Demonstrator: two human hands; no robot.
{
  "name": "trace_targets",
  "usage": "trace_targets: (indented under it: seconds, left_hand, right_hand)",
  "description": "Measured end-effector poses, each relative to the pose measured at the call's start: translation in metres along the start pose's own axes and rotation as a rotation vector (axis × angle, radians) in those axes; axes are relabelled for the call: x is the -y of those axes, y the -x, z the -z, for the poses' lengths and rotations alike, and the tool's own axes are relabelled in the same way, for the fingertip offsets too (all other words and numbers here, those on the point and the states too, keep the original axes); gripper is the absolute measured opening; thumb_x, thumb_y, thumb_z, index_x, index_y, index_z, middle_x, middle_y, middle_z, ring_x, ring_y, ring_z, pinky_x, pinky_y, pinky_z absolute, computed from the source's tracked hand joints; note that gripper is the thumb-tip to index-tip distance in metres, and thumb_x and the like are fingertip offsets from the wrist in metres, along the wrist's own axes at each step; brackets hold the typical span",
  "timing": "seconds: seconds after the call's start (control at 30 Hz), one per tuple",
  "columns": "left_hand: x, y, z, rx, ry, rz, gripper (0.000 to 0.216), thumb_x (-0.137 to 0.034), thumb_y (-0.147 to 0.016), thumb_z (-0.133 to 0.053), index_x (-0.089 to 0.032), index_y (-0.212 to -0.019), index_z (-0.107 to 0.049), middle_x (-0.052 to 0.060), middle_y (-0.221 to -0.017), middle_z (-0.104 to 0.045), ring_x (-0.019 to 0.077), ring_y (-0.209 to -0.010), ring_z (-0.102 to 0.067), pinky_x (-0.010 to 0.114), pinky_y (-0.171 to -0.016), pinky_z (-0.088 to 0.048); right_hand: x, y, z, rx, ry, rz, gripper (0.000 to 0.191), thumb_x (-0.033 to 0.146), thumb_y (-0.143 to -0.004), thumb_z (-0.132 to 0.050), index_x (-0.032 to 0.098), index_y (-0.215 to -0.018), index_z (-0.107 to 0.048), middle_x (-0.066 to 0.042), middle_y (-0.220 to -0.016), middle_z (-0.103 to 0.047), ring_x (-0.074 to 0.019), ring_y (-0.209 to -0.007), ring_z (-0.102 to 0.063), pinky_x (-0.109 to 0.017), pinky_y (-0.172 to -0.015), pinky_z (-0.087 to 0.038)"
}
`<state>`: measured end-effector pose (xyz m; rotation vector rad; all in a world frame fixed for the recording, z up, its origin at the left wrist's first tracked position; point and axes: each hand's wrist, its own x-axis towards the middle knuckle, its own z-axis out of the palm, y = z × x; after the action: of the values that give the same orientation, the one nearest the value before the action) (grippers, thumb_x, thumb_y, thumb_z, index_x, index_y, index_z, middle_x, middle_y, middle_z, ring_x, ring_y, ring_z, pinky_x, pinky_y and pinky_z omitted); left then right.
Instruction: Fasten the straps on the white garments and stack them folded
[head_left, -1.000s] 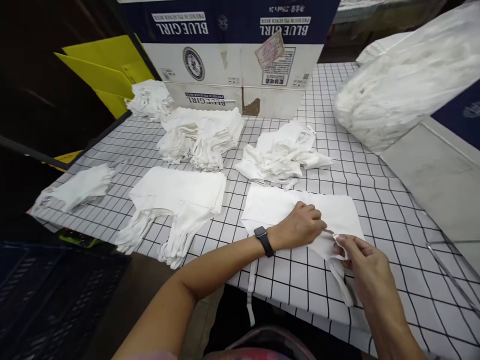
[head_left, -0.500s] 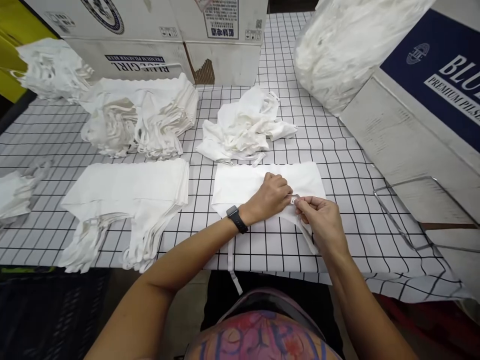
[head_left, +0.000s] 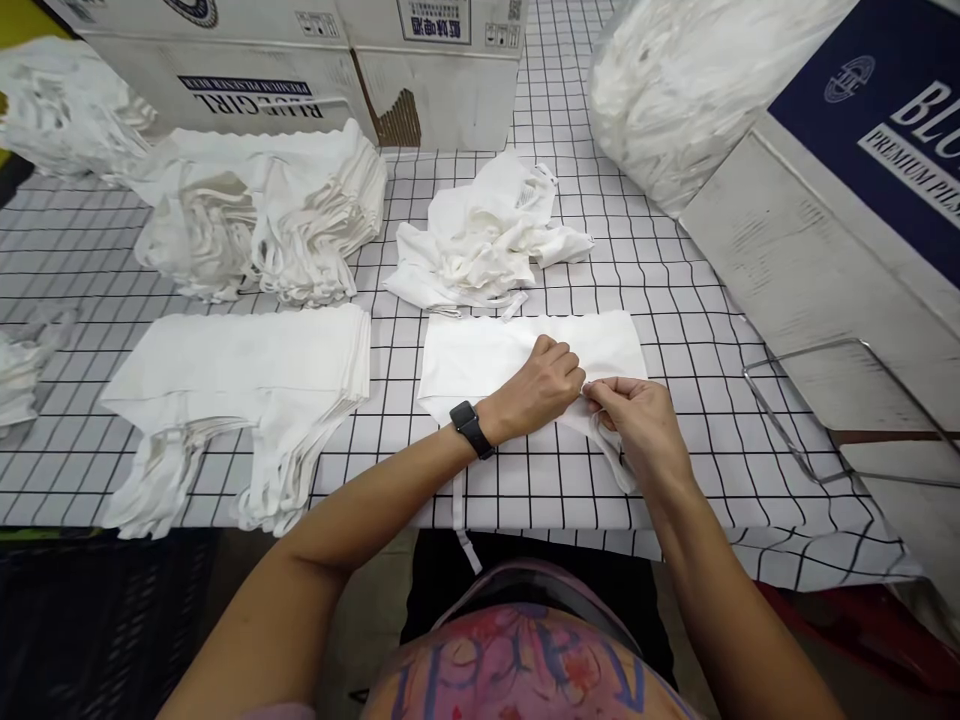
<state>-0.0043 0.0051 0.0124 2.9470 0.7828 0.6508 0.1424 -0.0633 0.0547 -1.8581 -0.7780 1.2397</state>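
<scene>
A flat white cloth bag point(head_left: 480, 355) lies on the checked tablecloth point(head_left: 697, 330) in front of me. My left hand point(head_left: 541, 385), with a black watch at the wrist, rests on the bag with its fingers curled and pinches the cloth at its lower right edge. My right hand point(head_left: 636, 425) meets it there, fingers pinched on the bag's white strap. Another strap point(head_left: 463, 525) hangs over the table's front edge.
A neat stack of flat white bags point(head_left: 247, 365) lies to the left, with folded piles point(head_left: 262, 225) behind it and a crumpled heap point(head_left: 487, 245) behind the bag. Cardboard boxes point(head_left: 247, 60) stand at the back, a full plastic sack point(head_left: 697, 90) and a wire frame point(head_left: 840, 410) at right.
The view has tilted down and closer. My two hands have drawn together over the bag's lower right edge, and the right hand's pinch on the strap has tightened.
</scene>
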Motion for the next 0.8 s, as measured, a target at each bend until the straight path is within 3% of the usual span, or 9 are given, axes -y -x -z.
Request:
trace_targets:
  seconds: [0.47, 0.8]
  left_hand:
    - [-0.001, -0.002, 0.002, 0.046, -0.009, -0.015, 0.035, -0.001, -0.100, -0.041, -0.016, -0.072, -0.057, 0.005, -0.074, -0.059, 0.0188, -0.078, -0.050, 0.036, -0.081, -0.037]
    - [-0.008, -0.006, 0.007, 0.105, 0.076, 0.056, 0.033, -0.005, -0.100, -0.043, -0.016, -0.072, -0.058, 0.006, -0.076, -0.060, 0.0191, -0.080, -0.050, 0.035, -0.084, -0.037]
  right_hand:
    - [0.004, 0.003, -0.005, -0.079, -0.003, 0.022, 0.018, 0.025, -0.071, -0.071, 0.016, -0.057, -0.063, 0.005, -0.046, -0.041, -0.0054, -0.043, -0.028, -0.023, -0.041, -0.018]
    - [-0.009, 0.012, -0.011, -0.222, -0.158, 0.067, 0.014, 0.028, -0.072, -0.075, 0.015, -0.068, -0.070, -0.002, -0.061, -0.064, -0.0063, -0.045, -0.039, -0.023, -0.042, -0.029]
